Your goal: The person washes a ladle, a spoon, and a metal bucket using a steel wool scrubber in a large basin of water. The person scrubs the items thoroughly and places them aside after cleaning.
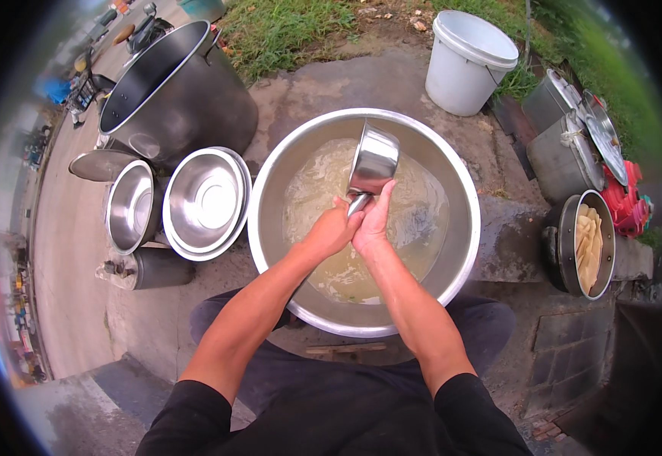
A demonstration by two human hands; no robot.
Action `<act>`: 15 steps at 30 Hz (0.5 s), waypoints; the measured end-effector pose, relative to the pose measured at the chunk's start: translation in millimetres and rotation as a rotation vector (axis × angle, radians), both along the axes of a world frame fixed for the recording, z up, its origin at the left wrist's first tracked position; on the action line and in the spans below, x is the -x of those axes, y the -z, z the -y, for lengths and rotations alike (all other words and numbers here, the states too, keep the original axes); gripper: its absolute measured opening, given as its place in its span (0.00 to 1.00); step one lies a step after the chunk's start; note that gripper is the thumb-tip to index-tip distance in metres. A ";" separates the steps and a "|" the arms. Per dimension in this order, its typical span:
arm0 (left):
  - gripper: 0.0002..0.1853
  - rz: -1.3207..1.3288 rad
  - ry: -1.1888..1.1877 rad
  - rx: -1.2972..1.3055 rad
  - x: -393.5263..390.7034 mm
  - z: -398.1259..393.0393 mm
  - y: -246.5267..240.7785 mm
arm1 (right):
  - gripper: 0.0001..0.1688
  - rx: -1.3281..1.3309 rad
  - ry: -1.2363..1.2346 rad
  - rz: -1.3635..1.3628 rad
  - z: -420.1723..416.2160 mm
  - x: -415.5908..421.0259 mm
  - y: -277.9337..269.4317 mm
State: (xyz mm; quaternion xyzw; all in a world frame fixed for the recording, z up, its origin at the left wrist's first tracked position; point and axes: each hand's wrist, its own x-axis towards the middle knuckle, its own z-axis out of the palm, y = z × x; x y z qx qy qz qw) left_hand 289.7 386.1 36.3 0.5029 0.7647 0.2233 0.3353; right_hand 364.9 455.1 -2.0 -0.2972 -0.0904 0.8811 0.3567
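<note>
A steel ladle with a deep round bowl [375,157] is tilted on its side above a large metal basin [468,222]. Cloudy water [422,228] partly fills the basin. My left hand [331,228] is closed around the ladle's handle, close to the bowl. Just right of it, my right hand [374,222] lies against the handle and the bowl's lower edge with its fingers partly extended; whether it grips is unclear. Both hands are over the basin's middle.
A tall metal stockpot [194,102], stacked steel bowls [203,199] and another bowl [131,205] are at left. Beyond the basin on the right stands a white plastic bucket [462,68]. Farther right are lidded metal containers [562,157] and a pot [607,245] holding pale, flat pieces [587,245].
</note>
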 end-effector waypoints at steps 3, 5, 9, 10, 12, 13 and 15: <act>0.25 -0.056 -0.024 0.018 -12.7 0.5 -14.9 | 0.37 -0.007 0.000 0.156 -2.3 -4.5 5.6; 0.25 0.100 -0.014 -0.048 -11.8 15.9 12.0 | 0.36 0.027 -0.063 0.220 -8.5 -9.1 4.6; 0.17 0.947 -0.166 0.282 -29.0 64.3 -17.6 | 0.39 0.067 0.017 0.128 -33.7 -25.3 -9.7; 0.15 1.063 -0.215 0.312 -29.2 79.2 -21.1 | 0.41 0.088 0.023 0.093 -39.0 -27.9 -12.0; 0.12 1.295 -0.319 0.374 -29.0 102.7 -25.7 | 0.43 0.105 -0.017 -0.023 -42.2 -30.1 -13.2; 0.12 1.145 -0.309 0.358 -33.1 105.4 -26.8 | 0.43 0.116 -0.038 -0.081 -41.0 -30.3 -14.4; 0.12 0.842 -0.287 0.319 -41.5 105.6 -27.8 | 0.42 0.120 -0.050 0.045 -25.5 -24.4 -13.6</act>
